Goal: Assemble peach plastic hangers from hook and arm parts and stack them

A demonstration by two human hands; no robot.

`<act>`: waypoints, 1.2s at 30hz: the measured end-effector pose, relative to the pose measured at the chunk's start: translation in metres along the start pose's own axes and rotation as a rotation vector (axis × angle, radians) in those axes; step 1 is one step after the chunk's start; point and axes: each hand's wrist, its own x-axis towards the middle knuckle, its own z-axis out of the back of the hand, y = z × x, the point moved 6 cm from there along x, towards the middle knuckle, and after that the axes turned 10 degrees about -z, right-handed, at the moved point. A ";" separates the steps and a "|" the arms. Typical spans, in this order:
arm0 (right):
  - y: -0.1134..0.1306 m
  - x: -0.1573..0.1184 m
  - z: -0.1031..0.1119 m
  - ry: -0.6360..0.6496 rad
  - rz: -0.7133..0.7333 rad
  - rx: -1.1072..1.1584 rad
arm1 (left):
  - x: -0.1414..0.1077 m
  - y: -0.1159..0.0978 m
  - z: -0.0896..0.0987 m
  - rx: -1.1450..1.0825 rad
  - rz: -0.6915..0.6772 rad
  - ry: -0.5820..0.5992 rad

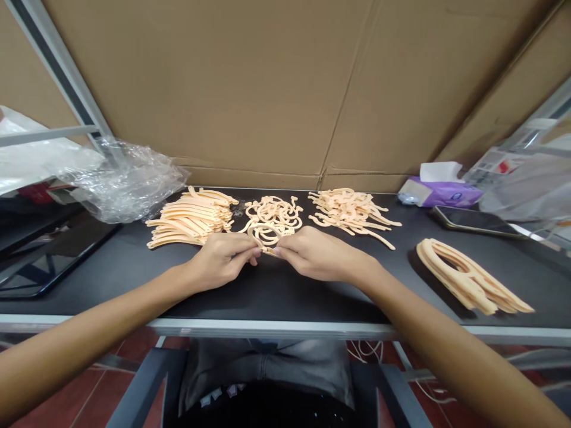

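A dark tablet-like device (42, 261) lies at far left, its near side close to the pale front edge (267, 328) of the black worktop (267, 300). Behind it, crumpled clear plastic (134, 184) bulges toward the cardboard wall (232, 89). Next comes a heap of pale-orange strips (190, 217), set well back from the front edge. The left hand (218, 258) and right hand (319, 255) nearly meet, fingers (244, 257) pinched tight on a thin pale-orange piece (269, 252) just in front of the middle heap of curly pieces (279, 209). Bare worktop runs from the hands to the front edge. Right of them spreads a heap of wavy pieces (350, 208), apart from the middle one. Further right stand a purple tissue pack (448, 193), its round mark too small to read; a stack of looped pieces (468, 276) reaching near the front edge; a phone (477, 222); and clear plastic packaging (513, 190) with a red-marked, illegible label (510, 164).
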 end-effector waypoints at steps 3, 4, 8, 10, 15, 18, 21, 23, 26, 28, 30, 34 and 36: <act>0.002 -0.001 -0.001 0.010 0.008 0.002 | -0.001 -0.005 0.001 0.030 -0.060 -0.007; 0.002 -0.001 -0.001 0.012 0.003 0.004 | -0.001 -0.006 0.001 0.038 -0.081 -0.006; 0.001 -0.001 -0.001 -0.005 -0.030 -0.024 | -0.002 -0.008 0.000 0.088 -0.146 0.006; 0.001 -0.001 0.000 -0.026 -0.039 -0.061 | -0.002 -0.006 -0.002 0.130 -0.148 0.024; 0.003 -0.002 0.003 -0.040 -0.059 -0.145 | -0.004 -0.003 -0.003 0.231 -0.142 0.035; 0.005 -0.004 0.005 -0.033 -0.065 -0.190 | -0.005 -0.004 0.000 0.212 -0.152 -0.006; 0.007 -0.005 0.006 -0.038 -0.069 -0.222 | -0.004 -0.004 0.002 0.203 -0.143 -0.024; 0.008 -0.004 0.006 -0.041 -0.071 -0.237 | -0.003 -0.004 0.002 0.191 -0.146 -0.027; 0.008 -0.003 0.005 -0.061 -0.073 -0.271 | -0.003 -0.003 0.005 0.190 -0.174 -0.063; 0.007 -0.003 0.006 -0.085 -0.076 -0.291 | -0.003 -0.002 0.005 0.203 -0.178 -0.080; 0.007 -0.003 0.006 -0.105 -0.079 -0.305 | -0.004 0.000 0.004 0.221 -0.170 -0.077; 0.008 -0.003 0.005 -0.120 -0.082 -0.329 | -0.005 0.000 0.003 0.264 -0.143 -0.062; 0.009 -0.003 0.005 -0.131 -0.086 -0.333 | -0.006 0.000 0.004 0.293 -0.133 -0.070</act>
